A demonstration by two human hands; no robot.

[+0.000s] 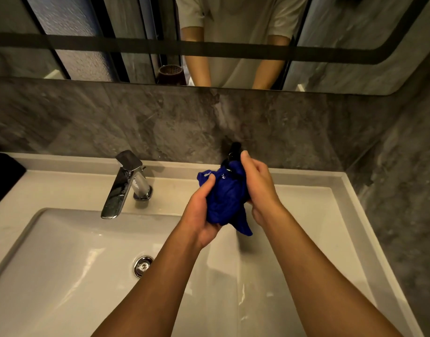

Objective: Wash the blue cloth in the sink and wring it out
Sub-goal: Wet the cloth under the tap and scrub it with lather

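Blue cloth (227, 198) bunched in tight wad, held up over right side of sink (63, 251), clear of basin. Left hand (200, 210) clenched on lower part, right hand (259, 186) gripping upper end, thumb on top. Tail of cloth dangling below. Faucet (126, 184) off to left, no stream visible. Looks like wringing stage. Best move: twist hands opposite ways, keep wad over basin so drips land inside, re-grip and repeat along length.

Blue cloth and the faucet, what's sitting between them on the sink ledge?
Nothing: in the head view, only bare white ledge separates the faucet from the blue cloth.
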